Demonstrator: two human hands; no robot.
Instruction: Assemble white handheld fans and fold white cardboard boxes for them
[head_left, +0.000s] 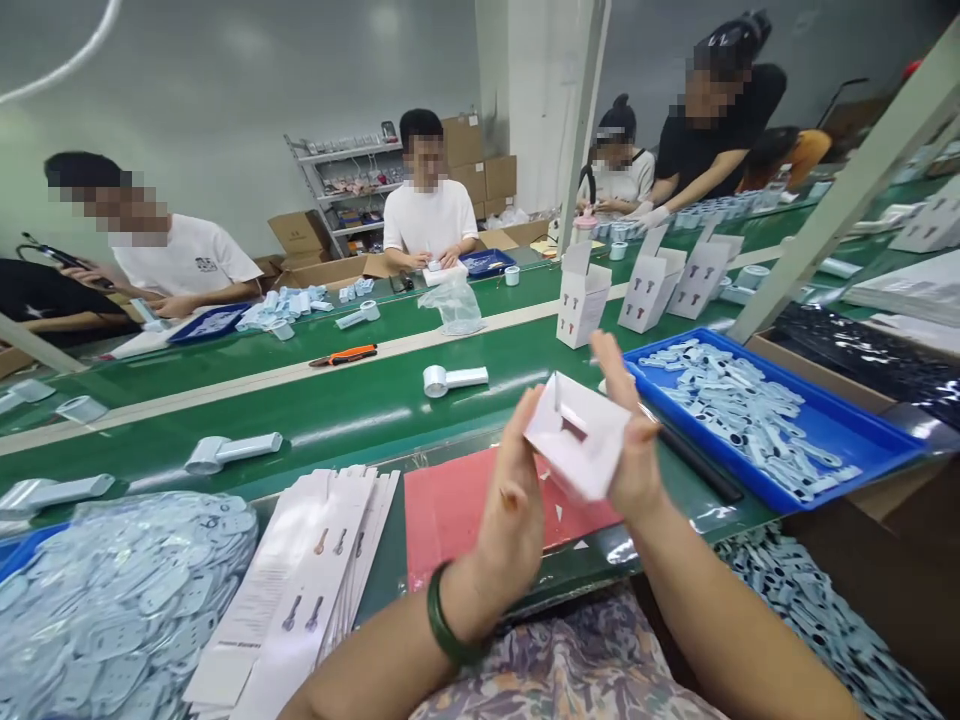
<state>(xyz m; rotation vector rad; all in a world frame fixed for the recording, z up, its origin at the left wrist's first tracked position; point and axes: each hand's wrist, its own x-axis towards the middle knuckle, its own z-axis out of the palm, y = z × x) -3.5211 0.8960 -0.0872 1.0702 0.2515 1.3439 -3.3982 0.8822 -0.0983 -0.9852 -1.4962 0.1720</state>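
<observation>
Pressed between two flat palms, the white box [589, 462] is held by the left hand [511, 515] on one side and the right hand [634, 462] on the other, both with fingers stretched out along its walls. It is tilted above the red mat [450, 505], with a dark slot showing in the end towards the camera; what lies inside that slot is hard to make out. At the far left, a clear bag [135, 600] full of flat pale blue pieces bulges beside a fanned stack of flattened cartons [304, 590], printed with small handled shapes. Behind these, a pale blue handled part [232, 453] lies on the green belt [360, 415]. Further right come orange-handled pliers [345, 355], then a second handled part [455, 380], and beyond it a crumpled plastic bag [456, 308] near a co-worker in a white T-shirt [429, 220]. A green bangle [444, 625] circles the left wrist. Past the held box, three printed boxes [581, 305] stand upright with their flaps raised. A black rod [697, 460] lies just beside the blue tray [874, 435], which holds a heap of pale blue pieces [739, 415].
</observation>
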